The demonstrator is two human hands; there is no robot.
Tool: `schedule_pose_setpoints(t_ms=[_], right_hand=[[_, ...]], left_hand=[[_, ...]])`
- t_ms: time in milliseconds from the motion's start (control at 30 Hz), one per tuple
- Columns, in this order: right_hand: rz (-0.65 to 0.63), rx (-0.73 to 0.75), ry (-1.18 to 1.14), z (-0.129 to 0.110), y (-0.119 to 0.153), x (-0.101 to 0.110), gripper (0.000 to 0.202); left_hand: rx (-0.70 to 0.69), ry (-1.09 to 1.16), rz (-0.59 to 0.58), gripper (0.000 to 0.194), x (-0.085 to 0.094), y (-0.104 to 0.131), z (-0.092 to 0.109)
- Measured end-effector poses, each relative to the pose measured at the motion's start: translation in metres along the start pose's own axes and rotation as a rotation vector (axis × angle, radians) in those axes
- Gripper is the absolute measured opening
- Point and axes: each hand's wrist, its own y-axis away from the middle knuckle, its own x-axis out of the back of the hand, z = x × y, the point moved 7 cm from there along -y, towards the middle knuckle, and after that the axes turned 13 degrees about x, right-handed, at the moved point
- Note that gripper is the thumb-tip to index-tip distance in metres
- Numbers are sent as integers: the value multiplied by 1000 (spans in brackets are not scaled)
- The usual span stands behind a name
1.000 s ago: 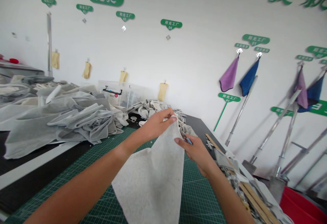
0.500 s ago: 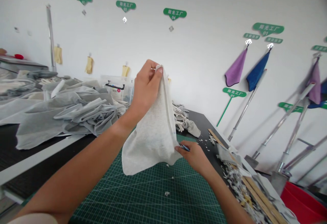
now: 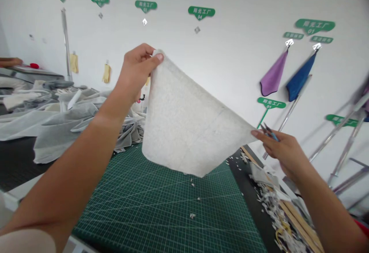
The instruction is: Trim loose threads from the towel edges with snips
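A whitish piece of fabric (image 3: 187, 118) hangs stretched between my two hands, above a green cutting mat (image 3: 161, 207). Its upper left corner is pinched between the thumb and fingers of my left hand (image 3: 141, 66). My right hand (image 3: 284, 147), lower and farther right, grips another corner of the fabric. In that same hand sits a small pair of snips (image 3: 269, 132) with blue handles, its pointed blades sticking up past the fingers. A faint line runs across the cloth near its right side.
Heaped grey and white fabric pieces (image 3: 72, 118) lie on the left of the dark table. Scraps and wooden strips (image 3: 296, 218) line the right edge. Small white bits (image 3: 192, 215) dot the mat. Purple (image 3: 273, 72) and blue cloths (image 3: 301, 76) hang on the wall. Another person's arm (image 3: 10, 61) shows far left.
My hands have moved apart, the left up and leftward, the right up and rightward. The fabric, which hung bunched and narrow, is now spread out between them.
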Motion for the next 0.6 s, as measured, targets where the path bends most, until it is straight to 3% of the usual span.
schedule_pose_setpoints(t_ms=[200,400,500,600], right_hand=[[111,69,-322,-39,-18,45,36],[159,75,-309,-50,-25,66,32],[132,58,-323,-53,-20,59,37],[-19,3,-318,-58,-8,29,41]], left_hand=[[60,63,-38,22,21,-6,-12],[123,26,-21,21,27,-5,-22],[148,30,-4,22,26,-3,-24],[145,2,-68,23,10,3,-22]])
